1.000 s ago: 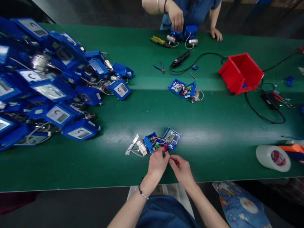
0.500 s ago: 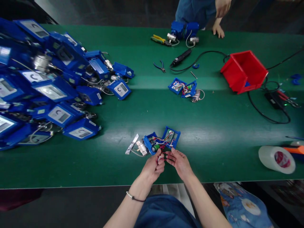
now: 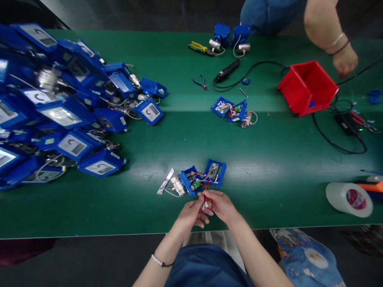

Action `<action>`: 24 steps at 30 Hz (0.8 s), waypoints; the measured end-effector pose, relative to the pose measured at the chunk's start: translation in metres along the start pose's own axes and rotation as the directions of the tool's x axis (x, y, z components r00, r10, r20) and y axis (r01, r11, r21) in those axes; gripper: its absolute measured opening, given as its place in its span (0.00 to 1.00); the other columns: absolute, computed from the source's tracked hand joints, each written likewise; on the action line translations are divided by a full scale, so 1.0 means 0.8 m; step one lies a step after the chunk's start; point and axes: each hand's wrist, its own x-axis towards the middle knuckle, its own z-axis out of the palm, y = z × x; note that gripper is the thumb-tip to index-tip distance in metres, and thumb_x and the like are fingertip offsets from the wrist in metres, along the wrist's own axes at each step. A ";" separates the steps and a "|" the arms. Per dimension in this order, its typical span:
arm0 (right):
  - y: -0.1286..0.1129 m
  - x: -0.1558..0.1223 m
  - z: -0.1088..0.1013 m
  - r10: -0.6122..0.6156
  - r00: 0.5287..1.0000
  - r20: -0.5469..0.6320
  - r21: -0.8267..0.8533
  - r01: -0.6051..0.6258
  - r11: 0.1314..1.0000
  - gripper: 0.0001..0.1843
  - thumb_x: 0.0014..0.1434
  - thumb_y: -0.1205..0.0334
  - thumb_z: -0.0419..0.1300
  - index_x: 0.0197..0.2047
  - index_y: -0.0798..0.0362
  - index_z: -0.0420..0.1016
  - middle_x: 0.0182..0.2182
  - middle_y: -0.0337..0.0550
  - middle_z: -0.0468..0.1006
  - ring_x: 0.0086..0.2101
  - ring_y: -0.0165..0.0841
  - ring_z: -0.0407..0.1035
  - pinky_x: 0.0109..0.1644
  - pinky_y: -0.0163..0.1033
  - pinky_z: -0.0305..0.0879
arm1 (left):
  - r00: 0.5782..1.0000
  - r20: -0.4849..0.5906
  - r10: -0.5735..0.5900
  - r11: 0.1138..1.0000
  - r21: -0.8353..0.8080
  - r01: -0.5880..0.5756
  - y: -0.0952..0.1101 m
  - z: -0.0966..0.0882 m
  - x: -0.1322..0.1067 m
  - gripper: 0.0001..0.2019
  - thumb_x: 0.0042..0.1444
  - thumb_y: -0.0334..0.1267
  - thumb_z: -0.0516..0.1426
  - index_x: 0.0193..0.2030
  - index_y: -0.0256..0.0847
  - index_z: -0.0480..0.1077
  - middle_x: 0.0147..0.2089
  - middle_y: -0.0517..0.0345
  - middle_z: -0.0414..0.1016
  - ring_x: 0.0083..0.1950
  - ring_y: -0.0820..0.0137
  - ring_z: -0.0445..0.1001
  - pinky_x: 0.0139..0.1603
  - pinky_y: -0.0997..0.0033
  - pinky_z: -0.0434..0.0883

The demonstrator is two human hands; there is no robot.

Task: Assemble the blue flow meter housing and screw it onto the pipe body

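A big heap of blue devices covers the left of the green tabletop. Mid-table lies another opened blue unit with loose wires. Beyond it are small pliers, a black corded tool, yellow-handled pliers and two blue units. A red bin lies tipped at right, a co-worker's hand above it. A tape roll sits near the right edge, beside what may be an orange tool.

Blue plastic casing, matt green table.
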 end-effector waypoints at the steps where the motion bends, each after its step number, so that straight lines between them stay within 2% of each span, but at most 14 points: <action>1: 0.000 -0.001 0.001 -0.042 0.998 -0.038 -0.092 0.038 0.995 0.17 0.49 0.49 0.63 0.29 0.57 0.73 0.16 0.33 0.68 0.17 0.25 0.59 0.24 0.34 0.56 | 0.994 -0.065 0.085 0.973 0.218 -0.069 0.001 -0.006 -0.002 0.17 0.61 0.47 0.49 0.33 0.34 0.70 0.26 0.54 0.72 0.18 0.74 0.69 0.14 0.79 0.60; 4: 0.000 -0.005 0.004 -0.187 0.972 -0.145 -0.331 0.131 0.935 0.13 0.53 0.54 0.60 0.25 0.55 0.70 0.20 0.39 0.73 0.22 0.28 0.64 0.30 0.36 0.58 | 0.898 -0.149 0.414 0.744 0.623 -0.240 0.007 -0.015 -0.008 0.13 0.59 0.43 0.51 0.32 0.38 0.71 0.22 0.59 0.71 0.19 0.72 0.70 0.20 0.76 0.63; 6: 0.001 -0.009 0.007 -0.369 0.911 -0.183 -0.659 0.165 0.734 0.10 0.58 0.59 0.56 0.30 0.55 0.72 0.25 0.43 0.74 0.26 0.32 0.66 0.33 0.38 0.59 | 0.849 -0.147 0.507 0.689 0.662 -0.296 0.010 -0.012 -0.007 0.11 0.59 0.41 0.51 0.33 0.40 0.72 0.20 0.62 0.70 0.19 0.72 0.71 0.25 0.75 0.65; 8: 0.003 -0.014 0.008 -0.553 0.825 -0.117 -0.930 0.104 0.352 0.10 0.61 0.64 0.50 0.38 0.55 0.73 0.31 0.49 0.76 0.32 0.37 0.69 0.36 0.41 0.62 | 0.870 -0.139 0.473 0.743 0.593 -0.309 0.012 -0.002 -0.001 0.13 0.59 0.41 0.51 0.29 0.40 0.72 0.17 0.62 0.68 0.16 0.71 0.69 0.23 0.73 0.63; 10: 0.006 -0.020 0.008 -0.642 0.767 0.001 -0.999 0.025 0.028 0.12 0.61 0.69 0.49 0.42 0.55 0.73 0.34 0.52 0.76 0.36 0.41 0.69 0.37 0.44 0.64 | 0.902 -0.127 0.413 0.810 0.505 -0.300 0.011 0.012 0.009 0.16 0.58 0.41 0.51 0.23 0.39 0.69 0.15 0.62 0.66 0.14 0.71 0.67 0.20 0.73 0.61; 13: 0.011 -0.030 0.004 -0.661 0.731 0.168 -0.973 0.013 -0.232 0.14 0.56 0.74 0.52 0.45 0.57 0.72 0.32 0.53 0.75 0.34 0.43 0.67 0.36 0.46 0.67 | 0.910 -0.155 0.385 0.867 0.400 -0.299 0.006 0.031 0.027 0.19 0.59 0.42 0.51 0.19 0.39 0.66 0.15 0.61 0.66 0.15 0.72 0.66 0.19 0.73 0.60; 15: 0.016 -0.039 0.001 -0.649 0.725 0.231 -0.955 0.042 -0.293 0.20 0.54 0.77 0.52 0.50 0.59 0.69 0.34 0.53 0.75 0.34 0.43 0.67 0.38 0.48 0.69 | 0.907 -0.193 0.375 0.898 0.319 -0.303 0.003 0.039 0.037 0.19 0.59 0.44 0.51 0.19 0.39 0.65 0.14 0.62 0.64 0.15 0.73 0.64 0.19 0.74 0.59; 17: 0.020 -0.051 -0.002 -0.647 0.722 0.244 -0.964 0.110 -0.240 0.24 0.54 0.77 0.51 0.55 0.58 0.65 0.39 0.55 0.76 0.38 0.43 0.68 0.43 0.50 0.70 | 0.909 -0.218 0.354 0.926 0.217 -0.308 0.001 0.042 0.043 0.17 0.58 0.45 0.50 0.22 0.38 0.67 0.17 0.61 0.67 0.15 0.74 0.61 0.17 0.74 0.58; 18: 0.022 -0.058 -0.003 -0.646 0.729 0.226 -0.974 0.172 -0.147 0.26 0.55 0.75 0.52 0.57 0.57 0.63 0.42 0.55 0.75 0.41 0.43 0.68 0.45 0.49 0.70 | 0.912 -0.224 0.343 0.936 0.163 -0.312 0.000 0.043 0.045 0.17 0.58 0.46 0.50 0.25 0.38 0.68 0.20 0.59 0.71 0.14 0.76 0.60 0.16 0.74 0.57; 19: 0.024 -0.064 -0.004 -0.638 0.749 0.180 -0.971 0.239 0.006 0.26 0.57 0.72 0.53 0.59 0.55 0.61 0.45 0.54 0.74 0.43 0.42 0.69 0.46 0.48 0.71 | 0.915 -0.226 0.333 0.942 0.109 -0.316 -0.001 0.042 0.046 0.16 0.58 0.46 0.49 0.28 0.37 0.68 0.24 0.57 0.74 0.14 0.77 0.57 0.15 0.75 0.55; 21: 0.024 -0.072 -0.006 -0.552 0.834 0.004 -0.832 0.309 0.461 0.23 0.59 0.59 0.55 0.57 0.54 0.62 0.46 0.53 0.74 0.44 0.39 0.70 0.45 0.46 0.72 | 0.924 -0.213 0.319 0.946 0.012 -0.324 -0.002 0.040 0.047 0.17 0.58 0.49 0.48 0.31 0.37 0.67 0.31 0.53 0.78 0.13 0.80 0.53 0.15 0.76 0.51; 22: 0.023 -0.073 -0.008 -0.445 0.890 -0.102 -0.664 0.272 0.696 0.23 0.59 0.52 0.55 0.54 0.55 0.65 0.44 0.52 0.75 0.41 0.38 0.71 0.42 0.45 0.73 | 0.929 -0.198 0.314 0.945 -0.028 -0.325 -0.002 0.038 0.047 0.18 0.57 0.51 0.49 0.32 0.37 0.67 0.33 0.51 0.78 0.13 0.81 0.50 0.15 0.76 0.50; 23: 0.022 -0.072 -0.009 -0.299 0.937 -0.181 -0.444 0.193 0.875 0.24 0.59 0.46 0.53 0.50 0.56 0.68 0.41 0.52 0.76 0.38 0.37 0.72 0.40 0.44 0.73 | 0.934 -0.180 0.310 0.944 -0.061 -0.325 -0.003 0.037 0.047 0.18 0.55 0.52 0.50 0.32 0.37 0.66 0.34 0.50 0.79 0.13 0.82 0.48 0.15 0.76 0.48; 24: 0.019 -0.070 -0.012 -0.140 0.966 -0.218 -0.213 0.093 0.973 0.25 0.59 0.42 0.50 0.45 0.57 0.70 0.36 0.51 0.77 0.35 0.36 0.73 0.37 0.43 0.73 | 0.938 -0.162 0.306 0.943 -0.088 -0.322 -0.004 0.035 0.047 0.19 0.54 0.54 0.51 0.32 0.37 0.66 0.35 0.49 0.79 0.13 0.83 0.47 0.15 0.77 0.47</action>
